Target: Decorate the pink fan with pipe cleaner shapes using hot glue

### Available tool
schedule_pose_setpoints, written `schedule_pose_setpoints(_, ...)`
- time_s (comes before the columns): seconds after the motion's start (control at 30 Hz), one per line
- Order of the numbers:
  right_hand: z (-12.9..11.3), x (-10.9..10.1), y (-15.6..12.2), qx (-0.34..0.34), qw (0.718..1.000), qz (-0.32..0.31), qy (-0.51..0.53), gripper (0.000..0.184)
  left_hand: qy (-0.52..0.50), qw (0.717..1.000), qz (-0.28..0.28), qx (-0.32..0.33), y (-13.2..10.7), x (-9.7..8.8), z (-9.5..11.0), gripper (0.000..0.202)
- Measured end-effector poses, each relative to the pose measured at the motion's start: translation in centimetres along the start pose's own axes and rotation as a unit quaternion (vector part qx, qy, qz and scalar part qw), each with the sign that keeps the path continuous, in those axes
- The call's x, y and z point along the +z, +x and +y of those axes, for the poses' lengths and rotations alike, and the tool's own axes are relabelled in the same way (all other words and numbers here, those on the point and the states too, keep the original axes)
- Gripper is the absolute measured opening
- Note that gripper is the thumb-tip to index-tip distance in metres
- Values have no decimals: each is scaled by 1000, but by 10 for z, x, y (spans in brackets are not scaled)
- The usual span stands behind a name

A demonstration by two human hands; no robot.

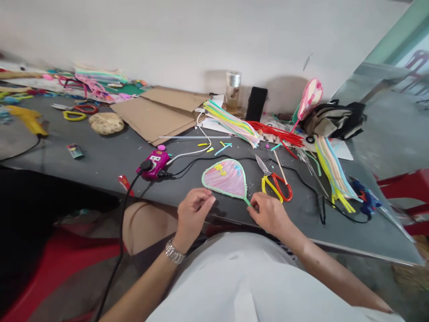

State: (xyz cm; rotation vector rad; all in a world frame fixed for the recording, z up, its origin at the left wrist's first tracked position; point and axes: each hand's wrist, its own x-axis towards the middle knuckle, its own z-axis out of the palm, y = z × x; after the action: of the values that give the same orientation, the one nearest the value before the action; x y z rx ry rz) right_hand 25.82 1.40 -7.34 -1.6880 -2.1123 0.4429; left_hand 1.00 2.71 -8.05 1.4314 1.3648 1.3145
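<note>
right hand (268, 212) closed on green handle (247, 201) of pink fan (228, 180) — left hand (193, 210) loosely curled, contents unclear

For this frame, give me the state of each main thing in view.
Green-edged fan: held by its stem.
Right hand: closed on that stem.
Left hand: fingers curled beside the fan; grip unclear.
Near scissors: lying down, unheld.
Far scissors: lying down, unheld.
Power strip: black plug inserted.
Bottle: upright, capped.
Yellow glue gun: lying down, unheld.
Blue glue gun: lying down, unheld.
Pink fan: upright.
</note>
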Motion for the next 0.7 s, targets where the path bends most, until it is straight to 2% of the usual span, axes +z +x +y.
schedule_pose_setpoints(0.07,-3,5,0,28,999,23,12,15,-70,994,-36,-75,-11,5,5,24)
schedule_pose_setpoints(0.13,-4,6,2,39,998,47,27,15,-145,975,-63,-158,-19,10,10,28)
schedule_pose_setpoints(0.2,-7,5,1,35,996,76,44,12,-233,945,-57,-223,-22,18,16,33)
schedule_pose_setpoints(0.27,-14,6,-4,21,990,117,81,9,-326,911,-39,-251,-19,29,23,38)
schedule_pose_setpoints(0.37,-26,12,-16,-9,975,165,151,10,-424,873,-39,-236,-9,49,36,33)
schedule_pose_setpoints(0.5,-35,11,-23,3,960,143,239,10,-453,873,-21,-179,4,61,57,30)
schedule_pose_setpoints(0.6,-37,-7,-14,37,928,154,337,14,-461,876,-38,-138,4,57,69,32)
schedule_pose_setpoints(0.7,-40,-32,3,64,874,186,445,22,-458,881,-61,-104,0,51,74,32)
